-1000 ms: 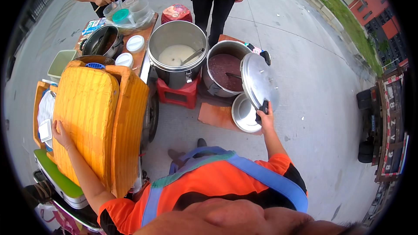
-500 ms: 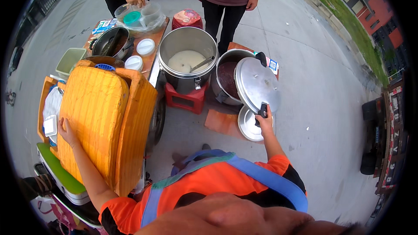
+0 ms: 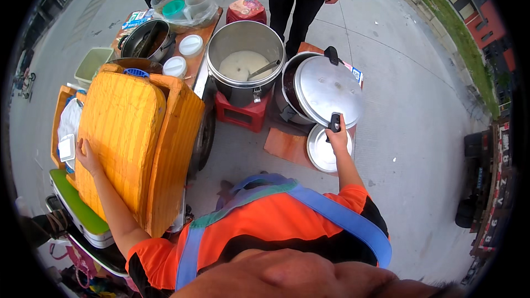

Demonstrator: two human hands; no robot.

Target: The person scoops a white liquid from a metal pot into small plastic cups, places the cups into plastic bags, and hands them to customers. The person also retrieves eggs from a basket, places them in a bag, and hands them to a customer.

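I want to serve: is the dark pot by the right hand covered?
Partly: the lid, held by the right hand, sits tilted over the dark pot.

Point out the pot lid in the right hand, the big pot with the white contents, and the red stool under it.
pot lid (image 3: pixel 327 91), head view, middle of its domed top
big pot (image 3: pixel 232 36), head view, inner wall above the white contents
red stool (image 3: pixel 240 117), head view, front side

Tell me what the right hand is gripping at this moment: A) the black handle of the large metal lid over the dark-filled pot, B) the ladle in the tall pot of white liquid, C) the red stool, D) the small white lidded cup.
A: the right hand is closed on the black handle of the large metal lid, held tilted over the dark-filled pot.
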